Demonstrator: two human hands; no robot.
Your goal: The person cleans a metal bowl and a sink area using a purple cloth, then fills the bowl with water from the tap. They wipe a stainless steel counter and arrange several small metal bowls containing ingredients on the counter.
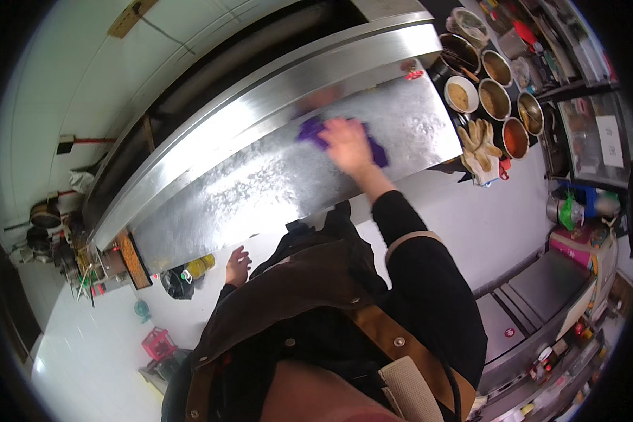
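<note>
Under my right hand [346, 146] lies a purple cloth [378, 152], pressed flat against a shiny stainless steel surface [253, 184]. The hand's fingers are spread and slightly blurred; whether they grip the cloth does not show. My left hand [238, 266] hangs by my body near the front edge of the steel surface, fingers a little bent, holding nothing. A raised steel ledge [211, 137] runs along the far side of the surface and mirrors the right hand dimly. A small red object [414, 75] is at the surface's far right corner.
Metal bowls of seasonings [494, 99] and a pair of work gloves [479, 147] are just right of the surface. At its left end is a tray of orange-brown bits [132, 259]. A bottle of yellow oil [199, 266] stands below the front edge. Steel refrigeration units [548, 279] are at the lower right.
</note>
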